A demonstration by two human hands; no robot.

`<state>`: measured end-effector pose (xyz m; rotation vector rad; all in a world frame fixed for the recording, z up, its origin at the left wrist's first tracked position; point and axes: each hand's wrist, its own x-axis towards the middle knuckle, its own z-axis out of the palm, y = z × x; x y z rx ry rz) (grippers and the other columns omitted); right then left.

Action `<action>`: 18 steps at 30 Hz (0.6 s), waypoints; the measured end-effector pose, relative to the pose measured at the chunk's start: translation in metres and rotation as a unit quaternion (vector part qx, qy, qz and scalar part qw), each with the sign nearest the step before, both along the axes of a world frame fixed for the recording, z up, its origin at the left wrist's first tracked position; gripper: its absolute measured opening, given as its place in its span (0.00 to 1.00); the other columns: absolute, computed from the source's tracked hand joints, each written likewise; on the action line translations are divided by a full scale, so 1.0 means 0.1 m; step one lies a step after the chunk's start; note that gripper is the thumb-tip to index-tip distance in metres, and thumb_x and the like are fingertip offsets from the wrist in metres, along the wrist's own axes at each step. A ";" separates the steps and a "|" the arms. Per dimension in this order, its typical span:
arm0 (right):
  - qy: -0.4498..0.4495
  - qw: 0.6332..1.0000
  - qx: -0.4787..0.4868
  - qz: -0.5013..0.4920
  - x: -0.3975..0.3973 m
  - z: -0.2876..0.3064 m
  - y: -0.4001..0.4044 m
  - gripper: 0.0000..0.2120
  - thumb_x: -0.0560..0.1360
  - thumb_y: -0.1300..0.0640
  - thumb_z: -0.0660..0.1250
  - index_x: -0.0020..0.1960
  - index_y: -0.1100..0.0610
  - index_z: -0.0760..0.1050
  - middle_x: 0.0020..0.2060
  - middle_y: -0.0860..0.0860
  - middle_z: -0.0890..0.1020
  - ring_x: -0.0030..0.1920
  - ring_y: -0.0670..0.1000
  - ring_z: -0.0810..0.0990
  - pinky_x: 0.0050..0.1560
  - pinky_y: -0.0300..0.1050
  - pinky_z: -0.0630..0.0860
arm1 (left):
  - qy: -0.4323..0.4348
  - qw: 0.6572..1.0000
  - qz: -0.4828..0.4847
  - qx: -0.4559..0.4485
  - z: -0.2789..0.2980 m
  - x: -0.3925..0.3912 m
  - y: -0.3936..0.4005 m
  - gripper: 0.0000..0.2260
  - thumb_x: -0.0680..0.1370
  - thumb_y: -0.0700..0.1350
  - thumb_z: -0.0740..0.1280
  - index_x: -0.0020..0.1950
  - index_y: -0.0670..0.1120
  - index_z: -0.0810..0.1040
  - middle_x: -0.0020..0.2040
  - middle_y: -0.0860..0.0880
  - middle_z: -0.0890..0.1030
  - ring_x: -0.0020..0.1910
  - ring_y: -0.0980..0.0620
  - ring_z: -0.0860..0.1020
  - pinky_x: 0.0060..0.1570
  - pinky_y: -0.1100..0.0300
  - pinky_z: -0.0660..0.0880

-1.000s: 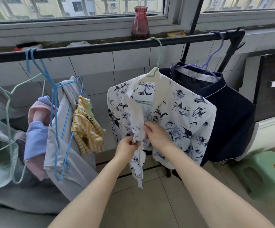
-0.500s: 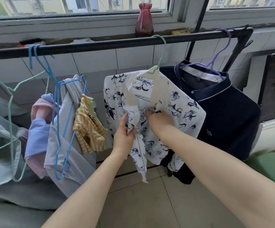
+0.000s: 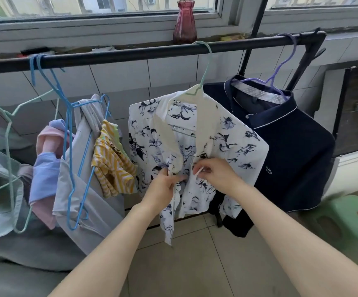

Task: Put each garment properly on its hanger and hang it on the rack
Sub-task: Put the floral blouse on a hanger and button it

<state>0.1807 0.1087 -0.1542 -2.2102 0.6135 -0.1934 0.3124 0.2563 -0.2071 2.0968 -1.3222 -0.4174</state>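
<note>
A white shirt with dark blue flowers (image 3: 233, 138) hangs on a pale green hanger (image 3: 206, 67) from the black rack bar (image 3: 120, 55). My left hand (image 3: 165, 187) pinches the left front edge of this shirt at mid height. My right hand (image 3: 216, 174) pinches the right front edge beside it, and the two edges meet between my fingers. A navy polo shirt (image 3: 291, 151) hangs on a purple hanger (image 3: 281, 67) at the right end of the bar.
Blue hangers (image 3: 70, 129) on the left of the bar carry grey, pink-blue and yellow striped garments (image 3: 111, 163). A pale green hanger (image 3: 8, 133) with a light garment is at far left. A red vase (image 3: 184, 20) stands on the sill. A green stool (image 3: 349, 219) sits on the floor at right.
Both hands rose from the lower hem to mid height on the floral shirt and drew its front edges together. The view shifted slightly closer and to the right.
</note>
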 end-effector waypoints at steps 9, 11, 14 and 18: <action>-0.117 0.973 0.180 -0.084 -0.22 0.05 0.06 0.10 0.75 0.68 0.66 0.44 0.54 0.80 0.45 0.48 0.83 0.48 0.43 0.81 0.51 0.37 0.76 | 0.300 0.952 -0.011 0.067 0.13 -0.26 -0.11 0.14 0.72 0.44 0.71 0.57 0.47 0.81 0.50 0.55 0.81 0.49 0.60 0.77 0.54 0.62 0.74; -0.120 0.969 0.193 -0.093 -0.22 0.01 0.08 0.11 0.74 0.68 0.67 0.46 0.54 0.82 0.47 0.48 0.84 0.50 0.45 0.81 0.53 0.38 0.76 | 0.268 0.961 0.020 0.063 0.11 -0.29 -0.14 0.03 0.75 0.47 0.72 0.46 0.49 0.81 0.40 0.58 0.80 0.39 0.63 0.76 0.43 0.66 0.71; -0.170 0.949 0.245 -0.099 -0.27 -0.05 0.16 0.15 0.75 0.69 0.67 0.54 0.51 0.82 0.52 0.47 0.84 0.55 0.46 0.81 0.56 0.37 0.77 | 0.268 0.960 0.083 0.011 0.09 -0.34 -0.20 0.09 0.79 0.45 0.68 0.39 0.45 0.79 0.28 0.57 0.73 0.27 0.61 0.69 0.31 0.68 0.65; -0.135 0.956 0.200 -0.169 -0.47 -0.26 0.35 0.12 0.75 0.61 0.71 0.57 0.51 0.78 0.54 0.43 0.81 0.55 0.43 0.79 0.58 0.41 0.75 | 0.356 0.921 0.157 -0.022 0.22 -0.31 -0.26 0.11 0.79 0.46 0.69 0.38 0.43 0.79 0.29 0.56 0.78 0.30 0.56 0.74 0.36 0.65 0.70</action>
